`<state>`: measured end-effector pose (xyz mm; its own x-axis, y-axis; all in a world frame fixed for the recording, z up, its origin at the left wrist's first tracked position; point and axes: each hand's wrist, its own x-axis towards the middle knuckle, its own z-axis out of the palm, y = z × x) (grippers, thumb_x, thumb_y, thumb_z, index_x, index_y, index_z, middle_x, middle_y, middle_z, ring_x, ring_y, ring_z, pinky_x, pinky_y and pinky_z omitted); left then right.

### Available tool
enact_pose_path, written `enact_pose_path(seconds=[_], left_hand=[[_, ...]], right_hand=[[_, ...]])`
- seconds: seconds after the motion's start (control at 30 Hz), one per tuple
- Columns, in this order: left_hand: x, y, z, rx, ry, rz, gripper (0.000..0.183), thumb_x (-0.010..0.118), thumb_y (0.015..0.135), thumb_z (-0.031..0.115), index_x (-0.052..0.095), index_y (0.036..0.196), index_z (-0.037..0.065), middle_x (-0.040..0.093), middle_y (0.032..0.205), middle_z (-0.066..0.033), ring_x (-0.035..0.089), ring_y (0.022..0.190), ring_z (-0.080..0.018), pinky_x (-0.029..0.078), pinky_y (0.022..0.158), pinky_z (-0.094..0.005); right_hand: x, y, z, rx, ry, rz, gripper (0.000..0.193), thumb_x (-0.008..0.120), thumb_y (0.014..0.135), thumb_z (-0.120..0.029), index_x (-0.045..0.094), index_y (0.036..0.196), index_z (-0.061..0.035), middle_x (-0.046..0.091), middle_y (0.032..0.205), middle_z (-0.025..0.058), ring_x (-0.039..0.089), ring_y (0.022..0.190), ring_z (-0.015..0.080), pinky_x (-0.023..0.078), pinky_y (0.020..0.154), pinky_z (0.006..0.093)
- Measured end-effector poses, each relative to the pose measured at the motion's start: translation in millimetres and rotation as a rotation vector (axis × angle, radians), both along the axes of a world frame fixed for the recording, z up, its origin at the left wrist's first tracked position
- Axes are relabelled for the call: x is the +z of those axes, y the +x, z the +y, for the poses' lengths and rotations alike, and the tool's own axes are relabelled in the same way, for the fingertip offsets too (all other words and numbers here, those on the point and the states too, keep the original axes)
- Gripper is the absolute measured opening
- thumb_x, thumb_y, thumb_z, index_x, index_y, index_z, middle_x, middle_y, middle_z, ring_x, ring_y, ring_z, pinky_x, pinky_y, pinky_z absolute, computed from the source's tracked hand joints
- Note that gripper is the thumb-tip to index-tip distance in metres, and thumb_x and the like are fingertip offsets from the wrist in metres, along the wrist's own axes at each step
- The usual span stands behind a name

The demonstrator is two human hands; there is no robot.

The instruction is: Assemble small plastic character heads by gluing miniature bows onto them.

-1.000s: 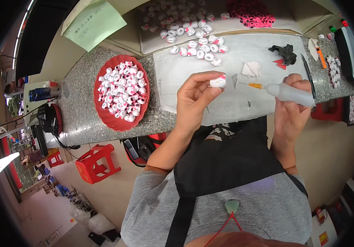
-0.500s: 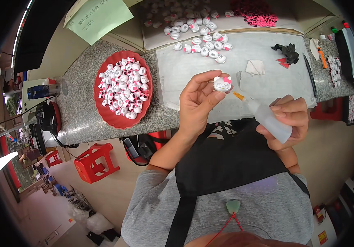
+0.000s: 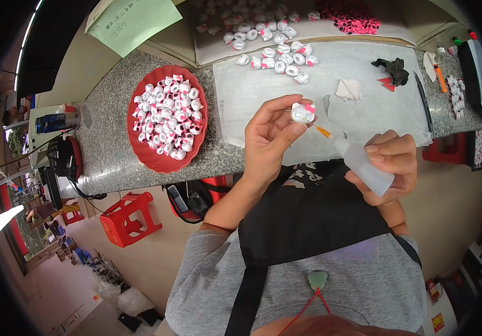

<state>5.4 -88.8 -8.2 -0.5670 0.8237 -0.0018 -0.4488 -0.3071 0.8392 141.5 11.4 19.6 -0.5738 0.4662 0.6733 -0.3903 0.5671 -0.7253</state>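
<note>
Between the thumb and fingers of my left hand (image 3: 274, 134) is a small white cat-head figure (image 3: 302, 113) with a pink bow, its front facing me. My right hand (image 3: 389, 165) is wrapped round a translucent white squeeze bottle (image 3: 364, 165). An orange needle tip (image 3: 323, 131) on the bottle points up and left, close to the lower right of the cat head. Whether the fine needle end touches the figure is too small to tell. Both hands are over the near edge of a white work sheet (image 3: 241, 112).
A red scalloped plate (image 3: 165, 166) heaped with cat heads stands on the granite counter (image 3: 112, 129) at left. More white heads (image 3: 291, 70) lie at the back, beside pink pieces (image 3: 356, 23). A folded tissue (image 3: 348, 89), black cloth (image 3: 392, 71) and black pen-like tool (image 3: 422, 101) lie right.
The squeeze bottle and my right hand have shifted very slightly to the left. My left hand holds the cat head in nearly the same place.
</note>
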Motion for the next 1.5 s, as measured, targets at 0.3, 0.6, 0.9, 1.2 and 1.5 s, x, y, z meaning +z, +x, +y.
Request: enact_pose_path(seconds=[0.3, 0.6, 0.9, 1.2, 1.5], left_hand=[[-1.2, 0.5, -2.1, -0.022, 0.004, -0.008, 0.037, 0.054, 0.072, 0.001, 0.041, 0.106, -0.001, 0.049, 0.101, -0.0142, 0.051, 0.09, -0.0208, 0.042, 0.079, -0.0345], [-2.1, 2.9, -0.3, -0.025, 0.002, -0.002, 0.037, 0.054, 0.071, -0.002, 0.042, 0.105, -0.002, 0.05, 0.1, -0.0148, 0.053, 0.086, -0.0209, 0.041, 0.079, -0.0332], [-3.9, 3.9, -0.8, -0.014, 0.008, 0.052, 0.037, 0.053, 0.07, -0.006, 0.042, 0.105, -0.003, 0.049, 0.101, -0.0147, 0.05, 0.091, -0.0184, 0.041, 0.08, -0.0301], [-6.7, 1.9, -2.2, 0.012, -0.027, 0.321, 0.035, 0.053, 0.069, -0.008, 0.044, 0.103, -0.004, 0.047, 0.101, -0.0124, 0.047, 0.092, -0.0163, 0.038, 0.079, -0.0267], [-8.5, -3.0, -1.1, 0.035, -0.047, 0.347, 0.033, 0.052, 0.07, -0.008, 0.046, 0.102, -0.003, 0.047, 0.104, -0.0129, 0.047, 0.094, -0.017, 0.037, 0.081, -0.0268]], right_hand=[[-3.1, 0.1, 0.8, -0.018, 0.037, 0.033, 0.04, 0.07, 0.054, 0.001, 0.047, 0.085, -0.0057, 0.045, 0.081, 0.0082, 0.045, 0.058, 0.0139, 0.04, 0.051, 0.0243], [-2.3, 0.8, 0.0, -0.002, 0.042, 0.028, 0.04, 0.07, 0.055, 0.0, 0.046, 0.086, -0.0057, 0.045, 0.081, 0.0081, 0.045, 0.058, 0.0138, 0.04, 0.051, 0.0241], [-3.1, 0.1, -0.2, -0.008, 0.032, 0.024, 0.039, 0.07, 0.056, -0.001, 0.047, 0.086, -0.0059, 0.045, 0.08, 0.0082, 0.045, 0.057, 0.0135, 0.04, 0.051, 0.0235], [-2.0, -1.7, -2.2, 0.02, 0.04, -0.018, 0.041, 0.071, 0.054, -0.001, 0.047, 0.087, -0.0067, 0.045, 0.083, 0.0082, 0.045, 0.058, 0.0141, 0.04, 0.052, 0.0245], [-4.6, -2.7, 0.0, 0.017, 0.033, -0.034, 0.041, 0.069, 0.051, 0.003, 0.048, 0.085, -0.0057, 0.044, 0.081, 0.0088, 0.044, 0.058, 0.0143, 0.039, 0.052, 0.0248]])
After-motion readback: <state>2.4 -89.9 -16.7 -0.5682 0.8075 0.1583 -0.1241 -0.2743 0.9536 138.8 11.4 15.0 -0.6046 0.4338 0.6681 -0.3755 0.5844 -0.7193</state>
